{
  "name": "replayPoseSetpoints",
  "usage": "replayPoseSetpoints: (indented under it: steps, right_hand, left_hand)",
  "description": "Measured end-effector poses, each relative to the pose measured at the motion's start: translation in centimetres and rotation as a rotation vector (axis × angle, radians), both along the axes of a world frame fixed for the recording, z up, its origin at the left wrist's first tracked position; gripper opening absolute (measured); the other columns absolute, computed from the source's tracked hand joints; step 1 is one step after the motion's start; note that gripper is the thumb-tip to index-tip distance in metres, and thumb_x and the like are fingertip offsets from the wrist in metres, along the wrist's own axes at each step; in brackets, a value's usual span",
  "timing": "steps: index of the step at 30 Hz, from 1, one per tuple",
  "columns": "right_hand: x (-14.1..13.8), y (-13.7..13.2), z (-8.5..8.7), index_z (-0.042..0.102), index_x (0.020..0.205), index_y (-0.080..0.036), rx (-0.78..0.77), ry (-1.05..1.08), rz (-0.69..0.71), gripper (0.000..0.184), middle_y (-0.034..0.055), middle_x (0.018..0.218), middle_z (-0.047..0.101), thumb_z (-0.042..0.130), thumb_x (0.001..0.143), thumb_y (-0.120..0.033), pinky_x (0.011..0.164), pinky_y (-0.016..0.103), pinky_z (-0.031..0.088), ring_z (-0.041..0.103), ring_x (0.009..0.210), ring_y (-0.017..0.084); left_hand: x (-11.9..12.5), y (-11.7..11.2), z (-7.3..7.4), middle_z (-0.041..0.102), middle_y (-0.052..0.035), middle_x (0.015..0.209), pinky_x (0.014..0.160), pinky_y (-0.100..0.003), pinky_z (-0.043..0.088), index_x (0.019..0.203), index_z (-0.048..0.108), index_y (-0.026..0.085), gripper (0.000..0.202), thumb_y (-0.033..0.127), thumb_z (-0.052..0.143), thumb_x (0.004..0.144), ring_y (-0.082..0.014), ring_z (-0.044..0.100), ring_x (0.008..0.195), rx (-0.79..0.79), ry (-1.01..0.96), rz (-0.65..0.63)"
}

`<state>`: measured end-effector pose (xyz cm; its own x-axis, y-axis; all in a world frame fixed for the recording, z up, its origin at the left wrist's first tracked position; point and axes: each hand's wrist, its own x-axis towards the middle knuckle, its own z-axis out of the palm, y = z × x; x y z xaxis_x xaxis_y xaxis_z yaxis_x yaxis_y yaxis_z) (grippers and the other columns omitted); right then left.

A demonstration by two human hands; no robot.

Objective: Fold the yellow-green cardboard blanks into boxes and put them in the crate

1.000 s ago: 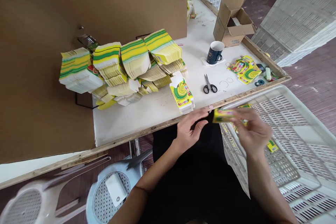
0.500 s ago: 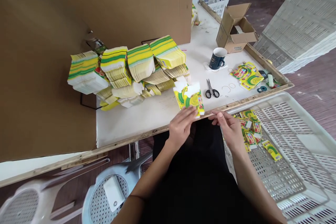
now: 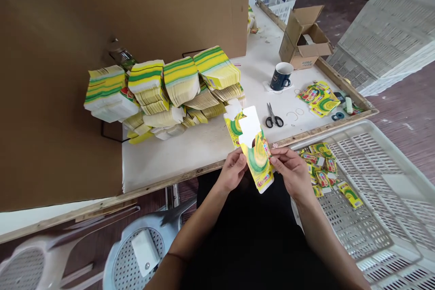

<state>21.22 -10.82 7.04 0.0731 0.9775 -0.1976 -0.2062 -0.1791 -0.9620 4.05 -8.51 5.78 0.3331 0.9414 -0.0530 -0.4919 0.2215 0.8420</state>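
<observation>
A flat, unfolded yellow-and-green carton (image 3: 257, 158) with white flaps is held up over my lap, at the table's front edge. My left hand (image 3: 234, 170) grips its left side, thumb on top. On its right edge, the fingers of my right hand (image 3: 288, 170) pinch the printed side panel. Another flat carton (image 3: 233, 127) lies on the table just behind it. To the left stand bundled stacks of the same cartons (image 3: 183, 81), piled on one another. Black-handled scissors (image 3: 273, 118) rest to the right of the held carton.
A dark mug (image 3: 281, 77), an open cardboard box (image 3: 306, 41) and loose printed cartons (image 3: 319, 98) occupy the table's right. Below sits a white plastic crate (image 3: 380, 167) containing several small cartons. A tall cardboard sheet (image 3: 136, 4) blocks the left; a stool (image 3: 136, 253) stands lower left.
The flat carton has come off the table edge toward me and is now between both hands. My right hand has moved left onto its edge.
</observation>
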Motion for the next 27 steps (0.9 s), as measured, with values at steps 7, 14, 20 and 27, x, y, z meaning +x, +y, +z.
replayPoseSetpoints:
  steps: [7, 14, 20, 27]
  right_hand:
    - [-0.6, 0.3, -0.4, 0.075, 0.094, -0.024, -0.007, 0.008, 0.024, 0.029, 0.0046, 0.095, 0.079, 0.084, 0.078, -0.046, 0.081, 0.034, 0.062, 0.074, 0.088, 0.019]
    - [-0.6, 0.0, -0.1, 0.073, 0.104, -0.024, 0.029, -0.135, 0.054, 0.04, 0.0067, 0.104, 0.078, 0.083, 0.077, -0.052, 0.079, 0.034, 0.062, 0.072, 0.089, 0.02]
    - [-1.0, 0.0, -0.1, 0.072, 0.096, -0.021, -0.008, -0.157, -0.009, 0.041, 0.0045, 0.089, 0.076, 0.086, 0.073, -0.052, 0.07, 0.031, 0.06, 0.07, 0.076, 0.018]
    - [-1.1, -0.1, -0.5, 0.068, 0.085, -0.021, 0.036, -0.31, -0.112, 0.035, 0.0026, 0.076, 0.07, 0.083, 0.077, -0.051, 0.057, 0.028, 0.052, 0.062, 0.064, 0.016]
  left_hand:
    - [0.2, -0.4, -0.1, 0.077, -0.0146, 0.114, 0.101, -0.049, 0.056, 0.108, 0.075, 0.02, 0.057, 0.069, 0.072, 0.078, -0.0352, 0.068, 0.121, 0.009, -0.054, -0.059]
    - [0.5, -0.6, -0.9, 0.077, -0.0135, 0.117, 0.101, -0.043, 0.056, 0.112, 0.074, 0.018, 0.05, 0.061, 0.07, 0.085, -0.0312, 0.07, 0.118, -0.007, 0.018, 0.017]
    - [0.8, -0.6, -1.2, 0.079, -0.0089, 0.097, 0.088, -0.034, 0.059, 0.112, 0.073, 0.018, 0.05, 0.061, 0.069, 0.087, -0.0232, 0.075, 0.095, -0.05, 0.063, 0.03]
    - [1.5, -0.2, -0.6, 0.075, -0.011, 0.121, 0.101, -0.038, 0.055, 0.121, 0.07, 0.019, 0.055, 0.059, 0.073, 0.084, -0.026, 0.069, 0.116, -0.084, 0.075, 0.098]
